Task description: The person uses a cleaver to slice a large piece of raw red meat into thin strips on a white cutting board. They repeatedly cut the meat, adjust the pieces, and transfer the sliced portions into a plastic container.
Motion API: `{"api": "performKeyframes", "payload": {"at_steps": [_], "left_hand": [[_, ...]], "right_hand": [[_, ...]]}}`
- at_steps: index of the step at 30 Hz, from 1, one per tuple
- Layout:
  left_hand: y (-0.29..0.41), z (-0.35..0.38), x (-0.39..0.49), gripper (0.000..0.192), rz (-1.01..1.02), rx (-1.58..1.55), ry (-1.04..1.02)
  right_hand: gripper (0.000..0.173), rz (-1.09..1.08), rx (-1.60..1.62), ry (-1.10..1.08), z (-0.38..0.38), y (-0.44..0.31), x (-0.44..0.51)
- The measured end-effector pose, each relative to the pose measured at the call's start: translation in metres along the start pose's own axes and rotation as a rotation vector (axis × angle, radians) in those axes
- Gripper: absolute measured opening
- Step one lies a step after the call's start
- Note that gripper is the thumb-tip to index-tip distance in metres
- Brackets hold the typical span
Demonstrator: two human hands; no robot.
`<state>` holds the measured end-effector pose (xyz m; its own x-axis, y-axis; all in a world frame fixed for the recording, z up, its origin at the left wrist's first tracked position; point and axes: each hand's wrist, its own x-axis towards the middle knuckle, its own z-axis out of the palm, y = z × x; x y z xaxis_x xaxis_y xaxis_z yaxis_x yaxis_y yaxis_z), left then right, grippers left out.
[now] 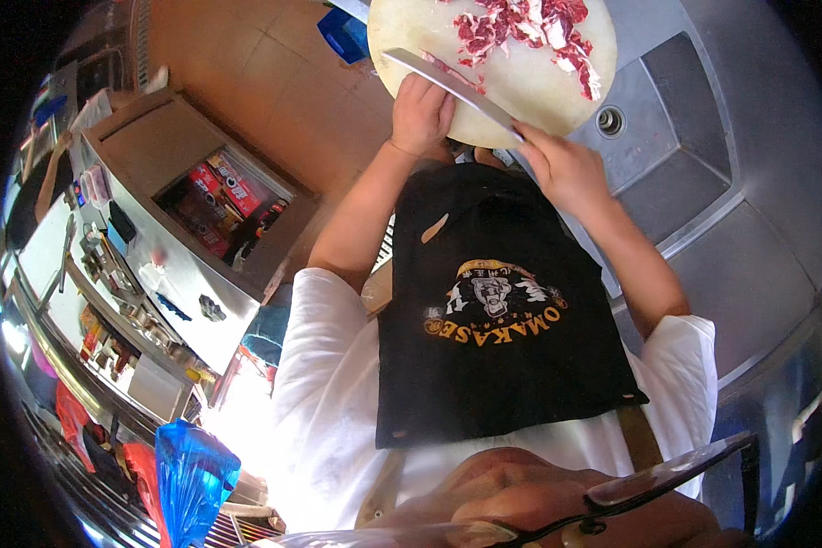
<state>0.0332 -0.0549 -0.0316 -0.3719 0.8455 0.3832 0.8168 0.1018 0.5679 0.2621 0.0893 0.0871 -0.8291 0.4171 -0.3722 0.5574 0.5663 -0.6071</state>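
Raw red meat with white fat (520,31) lies in pieces on a round, pale cutting board (507,116) at the top of the head view. My right hand (567,168) is closed round the handle of a large knife (452,85), whose blade reaches left across the board. Just left of the blade, my left hand (421,113) rests at the board's near left edge with its fingers curled. Beyond the blade lies a narrow strip of meat (452,70). Whether my left fingers hold anything under the blade is hidden.
A metal sink (685,164) with a drain (610,121) lies right of the board. A blue container (346,34) is at upper left. A steel-topped counter (198,308) holding utensils runs down the left, with another person's arm (51,175) beyond. A blue plastic bag (192,483) hangs at lower left.
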Motion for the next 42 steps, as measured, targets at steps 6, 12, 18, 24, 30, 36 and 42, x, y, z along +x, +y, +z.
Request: {"api": "performKeyframes", "payload": {"at_steps": [6, 12, 18, 24, 30, 36, 42], "left_hand": [[-0.001, 0.004, -0.006, 0.024, -0.019, 0.003, -0.003], [0.000, 0.006, 0.002, 0.022, 0.032, -0.089, 0.041], [0.004, -0.003, -0.001, 0.022, -0.059, -0.068, 0.006], [-0.007, 0.005, -0.007, 0.026, -0.010, -0.024, -0.002], [-0.002, 0.004, -0.008, 0.025, -0.050, -0.042, -0.021], [0.003, 0.001, 0.003, 0.025, 0.011, -0.046, -0.015], [-0.003, -0.006, 0.005, 0.025, 0.016, -0.062, -0.075]], "right_hand": [[0.039, 0.160, -0.034, -0.169, -0.005, -0.002, -0.016], [0.038, -0.046, 0.085, 0.051, 0.034, -0.004, 0.104], [0.037, -0.008, 0.123, 0.146, 0.011, -0.024, 0.096], [0.038, 0.053, -0.010, -0.017, 0.003, 0.007, -0.016], [0.036, 0.076, -0.048, -0.058, 0.009, 0.005, -0.012], [0.038, -0.079, 0.081, 0.094, 0.044, -0.025, 0.124], [0.041, -0.013, 0.174, 0.172, 0.018, 0.037, 0.116]]}}
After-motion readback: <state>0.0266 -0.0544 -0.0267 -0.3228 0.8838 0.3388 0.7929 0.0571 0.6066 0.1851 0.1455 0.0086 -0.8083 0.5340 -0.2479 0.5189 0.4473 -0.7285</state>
